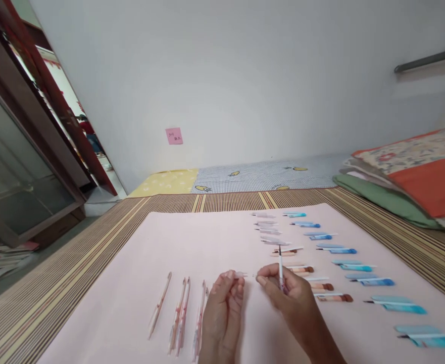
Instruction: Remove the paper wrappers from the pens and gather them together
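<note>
In the head view, my left hand point(224, 311) pinches a small translucent pinkish pen piece point(240, 274) between thumb and fingers. Facing it, my right hand point(290, 293) is closed, with a white pen refill point(281, 268) standing up between its fingers, dark tip upward. A tiny pale part point(254, 275) shows at the right thumb and fingertip; its kind is too small to tell. A slight gap separates this part from the translucent piece. Left of my hands lie several slim pink pens point(180, 318), together with a separate one point(159, 306).
Right of my hands, taken-apart pens lie in rows: blue barrels point(374, 282) with refills, and brown-ended barrels point(334, 298). Pale parts point(269, 231) lie behind. A pink sheet point(131, 283) covers the striped mat point(74, 263). Folded bedding point(415, 177) is piled at right, by the wall.
</note>
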The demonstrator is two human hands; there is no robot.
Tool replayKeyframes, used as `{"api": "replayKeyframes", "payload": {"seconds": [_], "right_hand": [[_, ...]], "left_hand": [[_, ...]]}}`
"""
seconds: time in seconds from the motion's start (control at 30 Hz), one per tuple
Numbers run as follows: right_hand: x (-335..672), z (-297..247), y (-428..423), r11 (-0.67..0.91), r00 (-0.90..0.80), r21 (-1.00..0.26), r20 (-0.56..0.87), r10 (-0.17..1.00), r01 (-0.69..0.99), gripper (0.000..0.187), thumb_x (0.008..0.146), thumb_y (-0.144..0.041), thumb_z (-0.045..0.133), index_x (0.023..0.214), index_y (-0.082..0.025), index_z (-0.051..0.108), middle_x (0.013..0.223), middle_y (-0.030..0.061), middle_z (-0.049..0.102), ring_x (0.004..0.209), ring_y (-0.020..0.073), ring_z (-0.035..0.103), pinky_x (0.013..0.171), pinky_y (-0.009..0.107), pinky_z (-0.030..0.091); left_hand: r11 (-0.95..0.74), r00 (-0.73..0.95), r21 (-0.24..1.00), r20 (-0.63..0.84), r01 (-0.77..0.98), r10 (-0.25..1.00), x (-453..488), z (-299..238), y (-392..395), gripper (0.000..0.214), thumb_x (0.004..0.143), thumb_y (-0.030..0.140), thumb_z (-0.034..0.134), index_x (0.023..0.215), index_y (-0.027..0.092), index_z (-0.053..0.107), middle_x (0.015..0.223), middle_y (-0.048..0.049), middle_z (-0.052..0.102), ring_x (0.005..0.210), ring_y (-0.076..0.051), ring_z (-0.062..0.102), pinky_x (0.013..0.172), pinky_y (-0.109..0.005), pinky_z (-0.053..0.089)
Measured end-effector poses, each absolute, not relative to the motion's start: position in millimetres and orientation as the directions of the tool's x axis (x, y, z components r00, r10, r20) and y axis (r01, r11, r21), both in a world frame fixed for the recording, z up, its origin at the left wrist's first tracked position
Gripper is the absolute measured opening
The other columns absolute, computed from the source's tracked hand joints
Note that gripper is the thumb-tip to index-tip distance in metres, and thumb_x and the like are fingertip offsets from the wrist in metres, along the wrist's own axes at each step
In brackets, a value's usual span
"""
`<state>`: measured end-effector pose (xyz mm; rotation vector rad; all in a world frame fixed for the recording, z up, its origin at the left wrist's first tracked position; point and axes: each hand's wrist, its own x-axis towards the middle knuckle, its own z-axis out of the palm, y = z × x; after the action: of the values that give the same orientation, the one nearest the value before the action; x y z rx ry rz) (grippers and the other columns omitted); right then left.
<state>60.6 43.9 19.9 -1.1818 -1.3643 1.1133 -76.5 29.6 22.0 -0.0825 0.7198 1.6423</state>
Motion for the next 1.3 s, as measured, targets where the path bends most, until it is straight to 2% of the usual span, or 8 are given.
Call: {"api": "replayKeyframes", "payload": {"seconds": [0.13,0.47,0.63,0.8,0.93,1.1,1.23,1.3], "right_hand": [[61.3,23.5,43.2,0.151,-0.041,-0.977,0.147,0.988,0.152,0.031,0.081,-0.048,0.065,0.083,-0.017,0.066,0.064,-0.0014,0.054,0.057,0.0133,0.044,0.054,0.025,0.038],[63.8,31.8,40.2,0.199,-0.069,-0.931,0.187,0.98,0.307,0.026,0.084,-0.044,0.058,0.081,-0.02,0.066,0.066,-0.0007,0.057,0.057,0.0149,0.044,0.055,0.025,0.038],[63.6,36.9,38.8,0.229,-0.1,-0.899,0.206,0.973,0.374,0.022,0.086,-0.04,0.055,0.078,-0.021,0.064,0.062,-0.0032,0.054,0.055,0.0137,0.042,0.053,0.024,0.036],[65.4,42.8,38.5,0.301,-0.135,-0.851,0.27,0.953,0.43,0.019,0.087,-0.035,0.054,0.076,-0.022,0.062,0.069,-0.0005,0.062,0.063,0.0165,0.053,0.059,0.025,0.041],[66.1,45.2,39.4,0.31,-0.154,-0.842,0.269,0.951,0.442,0.018,0.086,-0.035,0.054,0.075,-0.022,0.06,0.07,0.0001,0.063,0.063,0.0171,0.055,0.061,0.026,0.043],[70.1,43.3,38.3,0.226,-0.175,-0.904,0.172,0.969,0.364,0.022,0.083,-0.042,0.06,0.091,-0.022,0.062,0.075,-0.0013,0.064,0.061,0.0159,0.055,0.06,0.026,0.044],[76.2,47.2,35.8,0.227,-0.159,-0.932,0.188,0.969,0.281,0.034,0.097,-0.05,0.038,0.091,-0.022,0.057,0.078,0.0007,0.061,0.073,0.0181,0.058,0.069,0.028,0.045],[79.5,50.6,34.9,0.229,-0.168,-0.929,0.186,0.968,0.291,0.039,0.1,-0.049,0.03,0.082,-0.023,0.051,0.072,-0.0007,0.054,0.069,0.0173,0.055,0.067,0.028,0.043]], "left_hand": [[0.029,-0.159,0.36,-0.48,-0.932,0.863,-68.1,23.8,27.7,0.022,0.083,-0.007,0.059,0.07,0.007,0.067,0.066,-0.0079,0.072,0.056,-0.011,0.07,0.056,-0.016,0.06],[0.095,-0.088,0.28,-0.576,-0.955,0.813,-65.5,27.2,29.5,0.022,0.087,-0.005,0.054,0.072,0.006,0.066,0.068,-0.01,0.071,0.055,-0.011,0.069,0.056,-0.015,0.06],[0.074,-0.117,0.34,-0.506,-0.937,0.854,-64.8,24.6,27.3,0.019,0.084,-0.005,0.06,0.071,0.008,0.066,0.067,-0.0079,0.072,0.057,-0.011,0.07,0.054,-0.015,0.06],[0.043,-0.101,0.386,-0.346,-0.921,0.933,-65.6,17.5,24.4,0.012,0.076,0.001,0.073,0.07,0.009,0.068,0.066,-0.0058,0.072,0.057,-0.012,0.07,0.06,-0.02,0.061],[0.069,-0.069,0.386,-0.331,-0.92,0.941,-64.9,17.0,24.0,0.011,0.075,0.002,0.075,0.071,0.009,0.068,0.065,-0.0054,0.072,0.056,-0.012,0.069,0.057,-0.019,0.06],[0.164,0.016,0.269,-0.478,-0.949,0.878,-63.9,20.1,26.3,0.019,0.088,0.001,0.058,0.072,0.005,0.067,0.065,-0.0105,0.071,0.052,-0.01,0.068,0.051,-0.015,0.057],[0.245,0.178,0.064,-0.514,-0.967,0.839,-67.3,17.6,29.7,0.031,0.098,0.014,0.047,0.074,0.003,0.065,0.065,-0.012,0.07,0.053,-0.01,0.067,0.05,-0.014,0.057],[0.239,0.184,0.042,-0.512,-0.97,0.839,-69.6,16.2,30.6,0.031,0.098,0.015,0.048,0.076,0.003,0.065,0.066,-0.0119,0.07,0.054,-0.01,0.068,0.049,-0.014,0.056]]}}
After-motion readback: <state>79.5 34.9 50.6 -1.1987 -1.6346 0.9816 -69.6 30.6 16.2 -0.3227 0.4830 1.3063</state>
